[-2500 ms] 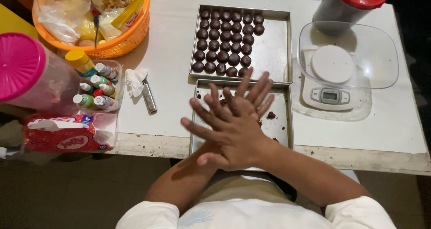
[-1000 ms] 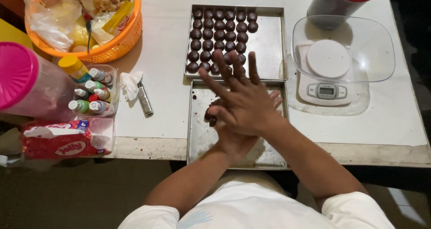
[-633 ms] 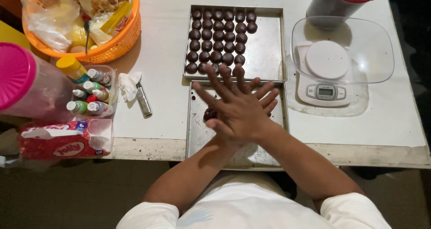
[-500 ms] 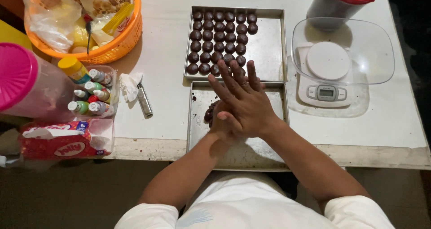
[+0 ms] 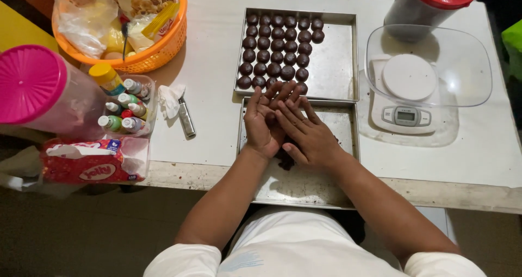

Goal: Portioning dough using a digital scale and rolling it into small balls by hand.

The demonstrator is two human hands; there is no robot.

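**Palms together over the near tray**

White and a little scuffed along its front edge, the counter (image 5: 217, 54) carries two metal trays set end to end before the person. Over the near tray (image 5: 304, 184) the left hand (image 5: 261, 122) lies palm up with fingers spread wide, and the right hand (image 5: 307, 135) is laid flat across it, fingers also spread. A dark chocolate lump (image 5: 284, 156) shows between and just under the heels of the palms; how much of it is pressed between them is hidden.

To roll it well, I would judge that light, even pressure with flat palms matters, with the hands kept low above the tray so crumbs land on metal and not on the counter. Dark crumbs already lie on the tray near the right hand.

Just beyond the fingertips, the far tray (image 5: 334, 65) holds rows of dark round balls (image 5: 274, 48) packed into its left part; its right part is bare metal. To the right a kitchen scale (image 5: 408, 100) stands under a clear plastic bowl (image 5: 467, 59), with a red-lidded jar (image 5: 429, 5) behind it. To the left are small colouring bottles (image 5: 125, 106), a pink-lidded container (image 5: 38, 92), an orange basket (image 5: 152, 54) of packets and a red tissue pack (image 5: 92, 160). Below the counter edge the floor is dim.
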